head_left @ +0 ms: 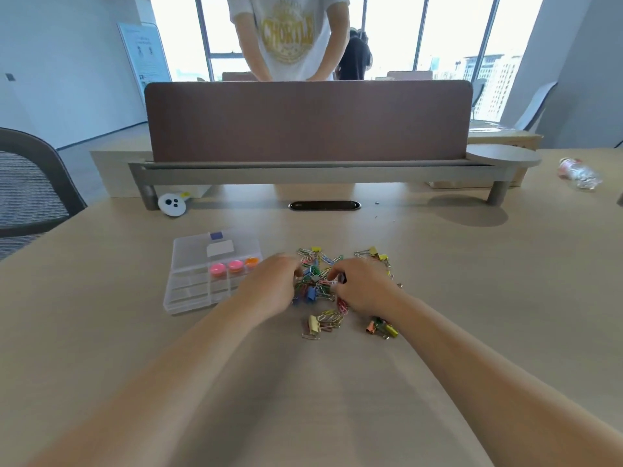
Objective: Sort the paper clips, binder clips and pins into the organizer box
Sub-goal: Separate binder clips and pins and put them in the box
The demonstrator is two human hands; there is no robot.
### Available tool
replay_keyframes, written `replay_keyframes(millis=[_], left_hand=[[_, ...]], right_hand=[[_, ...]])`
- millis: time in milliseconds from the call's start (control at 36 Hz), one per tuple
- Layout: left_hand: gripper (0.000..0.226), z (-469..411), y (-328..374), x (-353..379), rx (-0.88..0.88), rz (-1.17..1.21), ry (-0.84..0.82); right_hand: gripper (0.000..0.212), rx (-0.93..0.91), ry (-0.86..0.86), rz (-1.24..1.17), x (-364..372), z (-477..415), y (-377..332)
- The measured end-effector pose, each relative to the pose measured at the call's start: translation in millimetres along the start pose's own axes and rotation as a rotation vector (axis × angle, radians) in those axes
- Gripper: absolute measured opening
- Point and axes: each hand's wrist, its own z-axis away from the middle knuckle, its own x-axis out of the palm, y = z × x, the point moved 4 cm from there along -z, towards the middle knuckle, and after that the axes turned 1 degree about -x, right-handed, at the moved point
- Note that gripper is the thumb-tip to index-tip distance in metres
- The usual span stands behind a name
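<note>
Looking down at the counter [455, 298], we see both our bare forearms stretched forward to a heap [318, 281] of coloured paper clips and small binder clips. The left grip [269, 286] lies at the heap's left edge, knuckles up, its fingers curled down among the clips. The right grip [362, 288] meets the heap from the right, its thumb and fingers bent toward the middle. Both grips touch the clips, but we cannot tell whether either one pinches a clip or merely rests there, since the fingertips are lost in the tangle.

Smaller lots lie apart from the heap: a yellow clip [313, 323] with some paper clips on the near side, a mixed cluster [381, 326] under our right wrist, and a few more clips [374, 254] on the far right.

The box [188, 261], clear plastic with dividers, sits just left of the left grip. Two pink discs [226, 267] and an orange disc [251, 262] stand in a row inside it.

Farther off, a brown screen [303, 123] crosses the counter, with a white gadget [172, 204] at its left foot and a crushed bottle [578, 171] at far right. A person in a white shirt [290, 38] stands behind the screen.
</note>
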Motion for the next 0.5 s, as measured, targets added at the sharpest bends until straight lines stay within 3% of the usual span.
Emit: replay_keyframes(millis=[250, 361, 500], left_hand=[[0.013, 14.0, 4.7, -4.2, 0.031, 0.017, -0.062], [0.026, 21.1, 10.2, -5.7, 0.048, 0.068, -0.113], [0.054, 32.8, 16.9, -0.6, 0.018, 0.126, -0.289]], right_hand=[[0.022, 0.009, 0.013, 0.013, 3.4, 0.4, -9.7], [0.024, 0.017, 0.01, 0.028, 3.2, 6.3, -10.8], [0.031, 0.01, -0.022, 0.049, 5.5, 13.7, -12.4]])
